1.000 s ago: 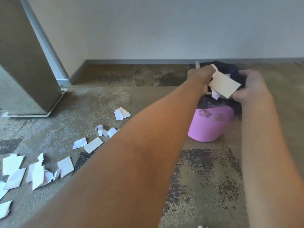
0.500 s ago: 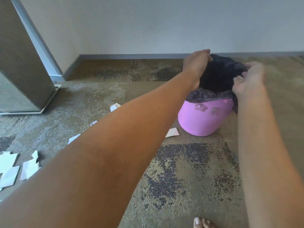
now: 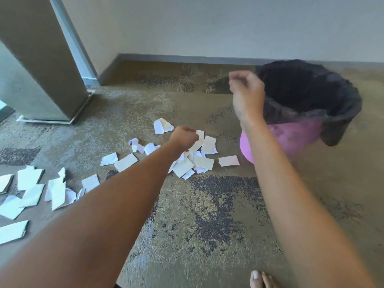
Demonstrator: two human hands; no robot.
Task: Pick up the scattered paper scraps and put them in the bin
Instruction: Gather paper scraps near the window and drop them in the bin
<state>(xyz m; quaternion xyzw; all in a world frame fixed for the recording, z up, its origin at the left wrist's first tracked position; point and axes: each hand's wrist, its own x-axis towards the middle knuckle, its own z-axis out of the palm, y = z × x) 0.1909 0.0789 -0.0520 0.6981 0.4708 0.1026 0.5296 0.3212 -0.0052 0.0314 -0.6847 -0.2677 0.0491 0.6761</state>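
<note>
White paper scraps lie on the carpet: a pile [image 3: 194, 163] left of the bin, one loose piece [image 3: 228, 161] beside it, and a wider scatter [image 3: 33, 188] at the far left. The pink bin [image 3: 295, 138] with its black liner [image 3: 311, 90] stands at the right. My left hand [image 3: 184, 138] hovers over the pile with its fingers curled, the fingertips against a scrap [image 3: 200, 135]; whether it grips that scrap is hidden. My right hand [image 3: 246, 90] hangs loosely curled in front of the bin's left rim, with nothing seen in it.
A grey-brown panel or door [image 3: 41, 65] on a metal base stands at the back left. The wall with its baseboard [image 3: 187, 59] runs behind the bin. My bare toes [image 3: 261, 279] show at the bottom edge. More scraps [image 3: 163, 125] lie towards the panel.
Both hands have left the bin's opening and no longer hold the paper. My left hand dropped to the pile of scraps; my right hand pulled back to the bin's left rim.
</note>
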